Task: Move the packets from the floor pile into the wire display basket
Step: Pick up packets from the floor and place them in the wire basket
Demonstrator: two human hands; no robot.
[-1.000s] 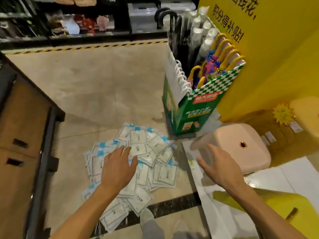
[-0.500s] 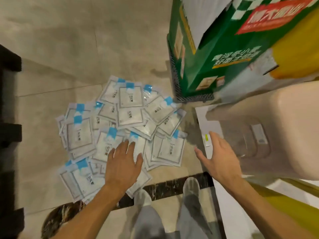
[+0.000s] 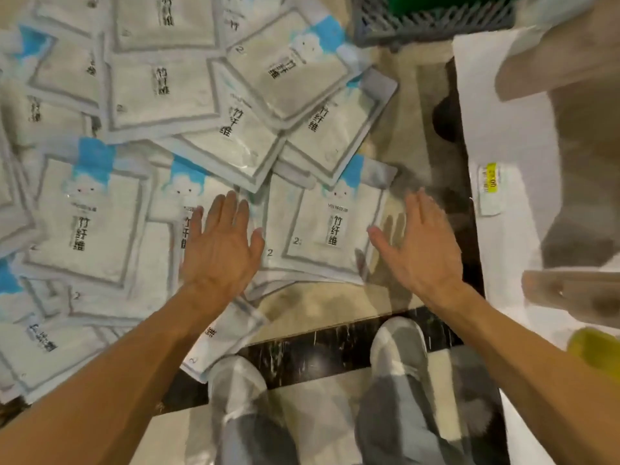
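Hands have dropped much closer: left hand and right hand, both flat-fingered and holding nothing, now flank one white-and-blue plastic packet atop the floor pile, below the grey wire basket, so pickup looks imminent.

Glossy plastic packets on smooth polished stone floor, dark veined marble strip.
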